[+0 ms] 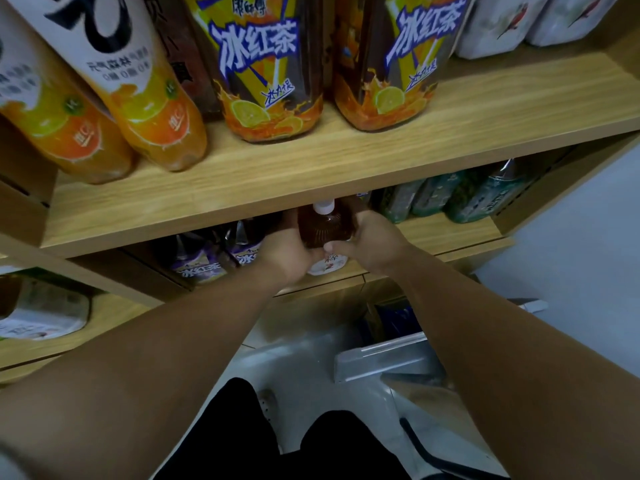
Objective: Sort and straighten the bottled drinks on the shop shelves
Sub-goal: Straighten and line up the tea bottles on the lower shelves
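A brown tea bottle (323,226) with a white cap and a white label stands upright at the front of the lower shelf (446,230). My left hand (285,252) wraps its left side and my right hand (370,242) wraps its right side; both grip it. To its left stand purple-labelled iced tea bottles (202,261). To its right stand green-labelled bottles (478,197), partly hidden under the upper shelf.
The upper wooden shelf (346,161) carries two orange soda bottles (145,98) at left, two yellow iced tea bottles (273,67) in the middle and white bottles (502,22) at right. A clear plastic crate (384,358) sits on the floor below. My dark-trousered legs (311,441) show at the bottom.
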A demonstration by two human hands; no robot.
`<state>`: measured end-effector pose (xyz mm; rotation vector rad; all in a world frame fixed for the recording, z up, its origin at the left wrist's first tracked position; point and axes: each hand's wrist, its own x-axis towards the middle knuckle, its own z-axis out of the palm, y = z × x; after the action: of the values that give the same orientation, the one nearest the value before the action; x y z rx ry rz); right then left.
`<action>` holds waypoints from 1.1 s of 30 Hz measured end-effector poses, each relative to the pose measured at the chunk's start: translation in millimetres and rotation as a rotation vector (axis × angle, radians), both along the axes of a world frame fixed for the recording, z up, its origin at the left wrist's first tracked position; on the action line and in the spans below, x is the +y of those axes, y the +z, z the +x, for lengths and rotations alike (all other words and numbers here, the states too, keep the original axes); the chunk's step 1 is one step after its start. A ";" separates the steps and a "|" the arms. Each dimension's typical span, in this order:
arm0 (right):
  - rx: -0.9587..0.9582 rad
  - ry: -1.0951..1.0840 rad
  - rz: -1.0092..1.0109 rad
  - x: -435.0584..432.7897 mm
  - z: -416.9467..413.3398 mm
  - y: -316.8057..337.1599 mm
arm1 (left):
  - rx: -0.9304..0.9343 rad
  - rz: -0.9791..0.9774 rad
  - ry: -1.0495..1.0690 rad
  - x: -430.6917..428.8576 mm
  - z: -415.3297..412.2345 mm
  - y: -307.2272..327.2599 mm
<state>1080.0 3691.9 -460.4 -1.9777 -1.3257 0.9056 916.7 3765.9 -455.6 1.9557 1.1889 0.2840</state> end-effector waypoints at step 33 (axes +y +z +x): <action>0.197 -0.326 0.396 -208.8 110.4 235.6 | -0.232 0.145 -0.106 -141.8 129.8 266.0</action>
<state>1190.4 3483.1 -224.7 -1.6814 -0.9482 0.6088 1046.4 3624.1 -189.6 2.0387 0.9337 0.5385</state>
